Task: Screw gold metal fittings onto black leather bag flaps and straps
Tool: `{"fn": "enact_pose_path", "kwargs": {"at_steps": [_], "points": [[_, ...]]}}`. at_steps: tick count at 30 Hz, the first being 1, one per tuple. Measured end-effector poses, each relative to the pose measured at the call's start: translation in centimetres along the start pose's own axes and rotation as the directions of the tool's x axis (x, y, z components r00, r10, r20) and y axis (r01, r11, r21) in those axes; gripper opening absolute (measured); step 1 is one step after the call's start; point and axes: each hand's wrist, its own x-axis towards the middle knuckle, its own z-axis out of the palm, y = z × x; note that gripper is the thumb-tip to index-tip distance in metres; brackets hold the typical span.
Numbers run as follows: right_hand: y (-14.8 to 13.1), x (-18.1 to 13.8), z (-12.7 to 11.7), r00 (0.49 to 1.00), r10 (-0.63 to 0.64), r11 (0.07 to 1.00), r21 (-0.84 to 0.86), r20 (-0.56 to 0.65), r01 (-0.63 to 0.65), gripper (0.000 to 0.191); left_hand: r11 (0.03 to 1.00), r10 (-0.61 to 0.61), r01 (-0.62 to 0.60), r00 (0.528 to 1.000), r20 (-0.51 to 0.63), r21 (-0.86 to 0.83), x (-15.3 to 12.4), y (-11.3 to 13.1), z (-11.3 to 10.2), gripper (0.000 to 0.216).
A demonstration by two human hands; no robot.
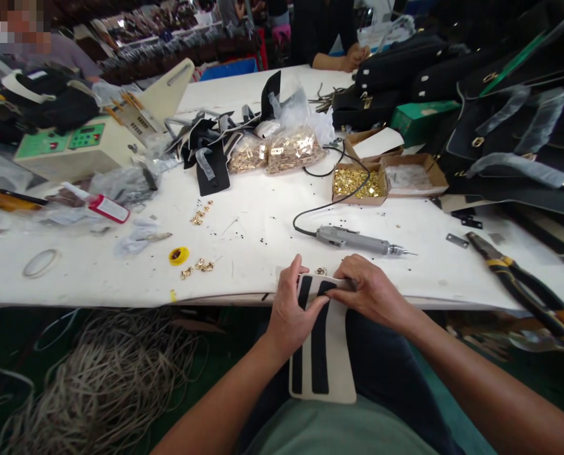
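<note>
A cream leather panel with two black stripes (327,360) hangs from the table's front edge down over my lap. My left hand (291,309) grips its top left corner, thumb pressed on the cream face. Over the top right edge my right hand (370,291) is closed, pinching the panel where it meets the table. A small gold fitting (320,271) lies just behind the panel's top. Behind my hands, a grey electric screwdriver (358,241) with a black cord rests on the white table (263,221).
Cardboard boxes of gold hardware (356,182), bags of gold parts (294,150), loose gold fittings (199,266), yellow-handled pliers (519,278) and black bags (514,126) crowd the table. A cream machine (78,145) stands at the left. Cord lies heaped on the floor (106,379). Other people work beyond.
</note>
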Motion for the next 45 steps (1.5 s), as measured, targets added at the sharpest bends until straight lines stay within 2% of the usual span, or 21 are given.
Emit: {"fn": "enact_pose_path", "kwargs": {"at_steps": [2, 6, 10, 13, 21, 25, 27, 29, 31, 34, 37, 39, 42, 45], "points": [[-0.1, -0.7, 0.2, 0.998, -0.064, 0.998, -0.007, -0.01, 0.064, 0.022, 0.987, -0.151, 0.153, 0.987, 0.047, -0.04, -0.4, 0.5, -0.4, 0.094], [0.0, -1.4, 0.5, 0.992, -0.128, 0.992, -0.007, 0.0, 0.128, 0.019, 0.959, -0.27, 0.281, 0.944, 0.189, -0.032, -0.2, 1.2, -1.3, 0.042], [-0.2, -0.9, 0.2, 0.993, -0.12, 0.992, 0.025, -0.011, 0.12, 0.019, 0.884, -0.418, 0.455, 0.872, 0.256, -0.105, 0.6, 1.2, -1.8, 0.032], [-0.5, -0.3, -0.1, 0.993, -0.119, 0.992, 0.035, 0.009, 0.119, 0.018, 0.874, -0.402, 0.461, 0.865, 0.302, -0.156, 0.9, 1.2, -2.0, 0.011], [-1.4, -0.4, -0.3, 0.995, -0.004, 0.993, 0.12, 0.101, -0.008, 0.016, 0.88, -0.39, 0.446, 0.875, 0.286, -0.163, 0.6, 2.1, -2.1, 0.005], [-2.2, -0.5, -0.9, 0.992, 0.043, 0.985, 0.159, 0.118, -0.062, 0.017, 0.909, -0.347, 0.387, 0.909, 0.233, -0.154, 0.3, 2.3, -2.2, 0.002], [-2.4, -0.3, -1.6, 0.984, 0.061, 0.97, 0.222, 0.166, -0.098, 0.019, 0.929, -0.307, 0.339, 0.93, 0.204, -0.146, 0.2, 2.4, -2.3, 0.003], [-2.1, 0.2, -2.2, 0.97, 0.09, 0.935, 0.318, 0.226, -0.16, 0.024, 0.947, -0.261, 0.288, 0.948, 0.179, -0.14, -0.1, 2.6, -2.5, 0.003], [-1.3, 1.0, -2.3, 0.966, 0.153, 0.912, 0.347, 0.211, -0.22, 0.031, 0.962, -0.212, 0.233, 0.966, 0.151, -0.143, -0.4, 2.9, -2.9, 0.004], [0.3, 2.2, -1.0, 0.974, 0.206, 0.961, 0.17, 0.093, -0.22, 0.032, 0.977, -0.109, 0.123, 0.99, 0.09, -0.176, -0.9, 3.4, -3.4, 0.007], [1.1, 2.7, 0.8, 0.986, 0.138, 0.988, -0.08, 0.096, -0.131, 0.028, 0.978, 0.014, -0.007, 0.999, 0.035, -0.208, -1.5, 3.7, -3.8, 0.011], [1.1, 2.6, 1.6, 0.989, 0.109, 0.979, -0.184, 0.1, -0.089, 0.025, 0.972, 0.077, -0.073, 0.997, 0.009, -0.224, -1.8, 3.9, -4.1, 0.014], [0.6, 2.4, 1.9, 0.993, 0.081, 0.974, -0.22, 0.081, -0.062, 0.022, 0.959, 0.148, -0.148, 0.989, -0.018, -0.241, -2.2, 4.4, -4.8, 0.018], [-0.1, 2.1, 1.6, 0.997, 0.044, 0.993, -0.113, 0.071, -0.036, 0.018, 0.937, 0.252, -0.247, 0.968, -0.013, -0.248, -2.7, 5.1, -6.0, 0.024]]}}
